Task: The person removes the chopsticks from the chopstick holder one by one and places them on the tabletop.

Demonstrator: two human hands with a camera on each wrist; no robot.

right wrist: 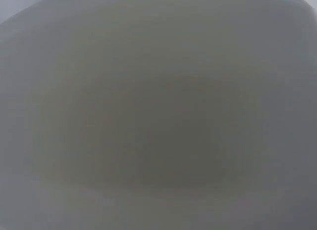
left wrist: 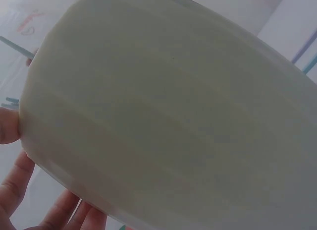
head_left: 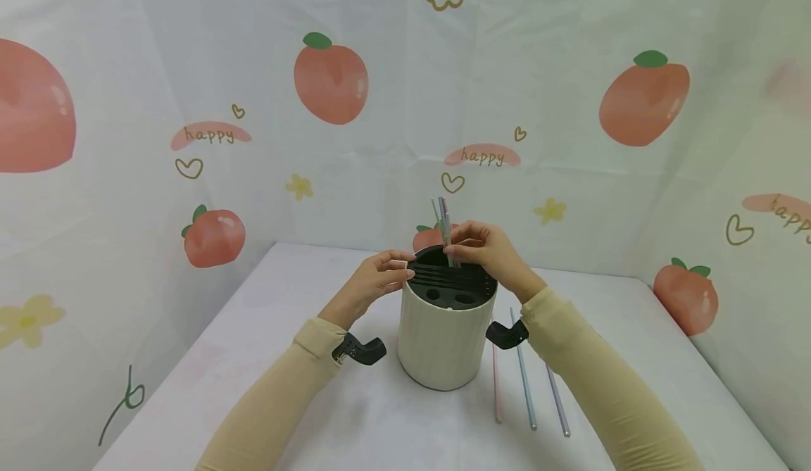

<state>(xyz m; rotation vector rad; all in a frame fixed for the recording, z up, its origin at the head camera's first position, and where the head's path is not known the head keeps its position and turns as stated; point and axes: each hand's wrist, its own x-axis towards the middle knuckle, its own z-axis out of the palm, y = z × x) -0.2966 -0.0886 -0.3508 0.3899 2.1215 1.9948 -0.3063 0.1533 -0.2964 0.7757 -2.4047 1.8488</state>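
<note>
A pale cylindrical utensil holder [head_left: 440, 344] with a black slotted and holed insert [head_left: 443, 284] stands upright on the table. My right hand [head_left: 484, 249] pinches a few thin metallic sticks [head_left: 442, 221] between thumb and fingers over the back opening, with their lower ends down inside it. At the left rim my left hand [head_left: 379, 277] rests its loosely spread fingers and thumb against the holder. Fingers [left wrist: 57, 210] show along the holder's side in the left wrist view, their tips hidden. The holder's blurred wall [right wrist: 163, 131] fills the right wrist view.
To the holder's right a pink stick [head_left: 497, 379], a light blue stick [head_left: 526, 386] and a purple stick [head_left: 557, 404] lie roughly side by side on the white table [head_left: 304, 415], partly under the right forearm. A peach-printed curtain [head_left: 393, 140] hangs behind.
</note>
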